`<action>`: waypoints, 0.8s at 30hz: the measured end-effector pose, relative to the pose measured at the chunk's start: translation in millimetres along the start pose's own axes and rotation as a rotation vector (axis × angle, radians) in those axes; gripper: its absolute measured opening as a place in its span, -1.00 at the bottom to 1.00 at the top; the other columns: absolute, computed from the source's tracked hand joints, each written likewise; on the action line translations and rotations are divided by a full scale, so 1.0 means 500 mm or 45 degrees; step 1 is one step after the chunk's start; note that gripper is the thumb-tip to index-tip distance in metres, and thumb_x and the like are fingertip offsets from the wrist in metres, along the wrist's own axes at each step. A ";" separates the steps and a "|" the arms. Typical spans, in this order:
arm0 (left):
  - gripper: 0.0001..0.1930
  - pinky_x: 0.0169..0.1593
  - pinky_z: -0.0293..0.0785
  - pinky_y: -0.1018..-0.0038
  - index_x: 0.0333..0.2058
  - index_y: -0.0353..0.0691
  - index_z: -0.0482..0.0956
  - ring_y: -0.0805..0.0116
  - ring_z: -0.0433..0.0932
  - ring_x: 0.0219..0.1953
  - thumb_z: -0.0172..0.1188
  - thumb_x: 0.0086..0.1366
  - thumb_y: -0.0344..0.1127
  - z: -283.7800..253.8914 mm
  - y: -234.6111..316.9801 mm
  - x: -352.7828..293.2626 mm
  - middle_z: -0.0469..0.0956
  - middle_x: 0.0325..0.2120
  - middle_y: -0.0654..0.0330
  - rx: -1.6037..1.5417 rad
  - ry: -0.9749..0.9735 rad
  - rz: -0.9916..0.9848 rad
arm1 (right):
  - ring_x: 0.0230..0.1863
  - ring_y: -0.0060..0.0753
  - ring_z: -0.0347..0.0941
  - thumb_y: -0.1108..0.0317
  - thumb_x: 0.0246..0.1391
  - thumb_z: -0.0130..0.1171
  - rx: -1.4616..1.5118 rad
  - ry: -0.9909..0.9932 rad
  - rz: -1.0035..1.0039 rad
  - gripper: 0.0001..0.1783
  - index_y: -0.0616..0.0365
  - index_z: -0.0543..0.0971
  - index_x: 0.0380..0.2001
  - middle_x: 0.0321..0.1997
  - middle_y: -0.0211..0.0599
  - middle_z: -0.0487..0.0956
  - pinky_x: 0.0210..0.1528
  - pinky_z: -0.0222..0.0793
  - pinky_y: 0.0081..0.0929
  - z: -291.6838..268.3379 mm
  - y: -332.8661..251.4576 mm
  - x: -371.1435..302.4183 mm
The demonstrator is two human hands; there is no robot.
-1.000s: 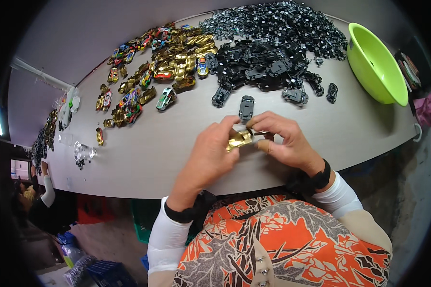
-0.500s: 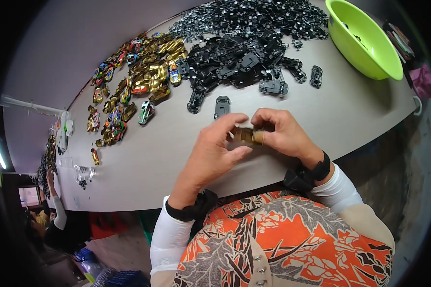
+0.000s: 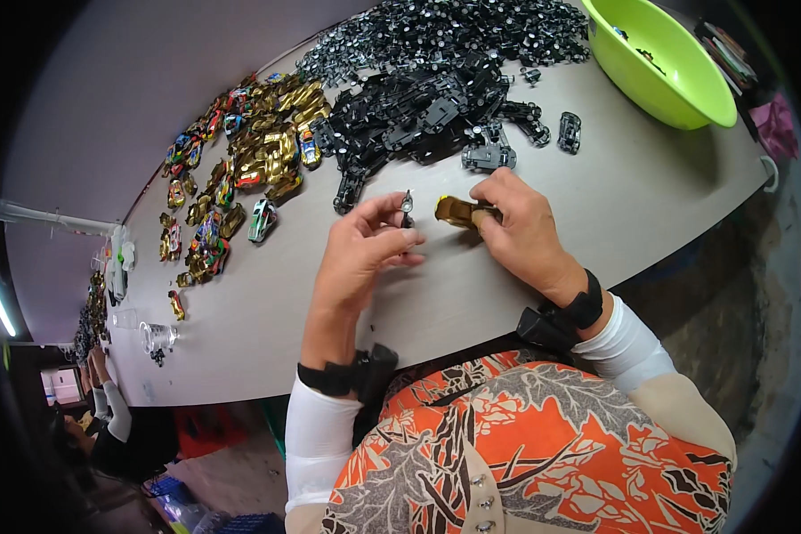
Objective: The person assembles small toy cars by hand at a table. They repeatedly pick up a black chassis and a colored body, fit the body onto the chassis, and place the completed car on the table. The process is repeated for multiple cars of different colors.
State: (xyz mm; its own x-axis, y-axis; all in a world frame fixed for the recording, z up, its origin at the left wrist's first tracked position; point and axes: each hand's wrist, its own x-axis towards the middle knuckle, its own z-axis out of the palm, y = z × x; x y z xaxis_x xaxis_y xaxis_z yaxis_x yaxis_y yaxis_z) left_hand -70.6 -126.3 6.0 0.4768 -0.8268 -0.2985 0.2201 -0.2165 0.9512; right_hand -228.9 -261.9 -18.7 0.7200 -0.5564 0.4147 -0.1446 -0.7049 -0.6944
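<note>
My left hand [image 3: 359, 245] pinches a dark toy car chassis [image 3: 407, 209] between thumb and fingers; it is seen nearly edge-on, a pale round wheel showing on it. In the fingers of my right hand [image 3: 525, 222] is a gold toy car body [image 3: 455, 212], its front end pointing toward the left hand. The two parts are apart, a short gap between them, both above the table. Just beyond the right hand lies a grey chassis [image 3: 487, 157], at the near edge of a heap of black chassis [image 3: 418, 111].
Gold and coloured car bodies [image 3: 262, 156] are heaped at the left. Small wheel parts [image 3: 454, 31] form a pile at the back. A lime-green basin [image 3: 685, 93] stands at the far right. Clear plastic cups [image 3: 157, 336] sit at the left, where another person [image 3: 120, 427] works.
The grey chassis lying beyond my hands has left the table, and my left hand now holds a chassis. My hands have moved apart; the gold body stays in the right one.
</note>
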 end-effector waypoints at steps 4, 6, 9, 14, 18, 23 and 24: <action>-0.65 -0.27 0.63 0.36 -0.10 -0.36 0.38 0.25 0.57 -0.23 0.15 0.10 -0.51 0.027 -0.015 -0.038 0.50 -0.31 0.16 -0.559 -0.078 -0.072 | -0.48 -0.11 0.43 0.59 -0.23 0.09 -0.102 0.123 -0.186 -0.80 0.19 0.46 -0.41 -0.37 -0.20 0.37 -0.44 0.38 -0.30 0.022 -0.048 0.001; -0.64 -0.25 0.62 0.36 -0.08 -0.34 0.35 0.29 0.56 -0.25 0.14 0.11 -0.51 0.031 -0.019 -0.050 0.50 -0.28 0.15 -0.667 -0.020 -0.036 | -0.49 -0.17 0.44 0.59 -0.24 0.09 -0.108 0.141 -0.294 -0.79 0.21 0.45 -0.41 -0.37 -0.20 0.34 -0.49 0.39 -0.36 0.041 -0.083 -0.007; -0.66 -0.24 0.62 0.36 -0.11 -0.34 0.36 0.34 0.55 -0.26 0.10 0.10 -0.53 0.004 -0.042 -0.060 0.49 -0.26 0.15 -0.760 0.102 0.115 | -0.52 -0.21 0.42 0.62 -0.22 0.10 0.110 0.062 -0.452 -0.75 0.23 0.46 -0.35 -0.31 -0.18 0.38 -0.50 0.37 -0.38 0.054 -0.106 -0.032; -0.66 -0.22 0.59 0.46 -0.11 -0.32 0.38 0.42 0.53 -0.26 0.07 0.08 -0.57 -0.010 -0.069 -0.086 0.48 -0.26 0.19 -0.756 0.095 0.082 | -0.49 -0.27 0.41 0.60 -0.25 0.17 0.643 -0.182 -0.120 -0.70 0.23 0.48 -0.32 -0.30 -0.18 0.42 -0.48 0.36 -0.49 0.044 -0.114 -0.041; -0.62 -0.22 0.52 0.57 -0.06 -0.32 0.40 0.46 0.52 -0.23 0.17 0.11 -0.49 -0.002 -0.074 -0.104 0.51 -0.28 0.20 -0.718 0.015 0.090 | -0.45 -0.40 0.41 0.59 -0.24 0.20 0.570 -0.166 -0.207 -0.74 0.24 0.46 -0.37 -0.32 -0.24 0.44 -0.46 0.32 -0.60 0.063 -0.110 -0.043; -0.59 -0.11 0.46 0.54 -0.04 -0.34 0.41 0.45 0.51 -0.21 0.21 0.10 -0.46 -0.013 -0.071 -0.113 0.52 -0.25 0.16 -0.783 -0.065 0.027 | -0.44 -0.63 0.39 0.57 -0.17 0.20 0.678 -0.296 -0.019 -0.76 0.22 0.44 -0.35 -0.39 -0.41 0.46 -0.45 0.30 -0.70 0.043 -0.107 -0.030; -0.59 -0.10 0.45 0.54 -0.04 -0.34 0.41 0.44 0.51 -0.20 0.22 0.09 -0.46 -0.020 -0.073 -0.116 0.52 -0.24 0.15 -0.805 -0.094 0.015 | -0.44 -0.68 0.38 0.56 -0.15 0.19 0.845 -0.343 0.179 -0.76 0.21 0.43 -0.34 -0.39 -0.44 0.46 -0.45 0.30 -0.72 0.031 -0.110 -0.028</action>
State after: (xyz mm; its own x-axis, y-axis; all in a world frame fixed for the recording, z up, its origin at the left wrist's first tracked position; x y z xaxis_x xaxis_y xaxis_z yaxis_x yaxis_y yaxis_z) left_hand -97.5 -65.4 -12.3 0.4271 -0.8658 -0.2608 0.6860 0.1224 0.7172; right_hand -220.4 -208.7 4.5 0.8792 -0.4344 0.1957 0.1325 -0.1715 -0.9762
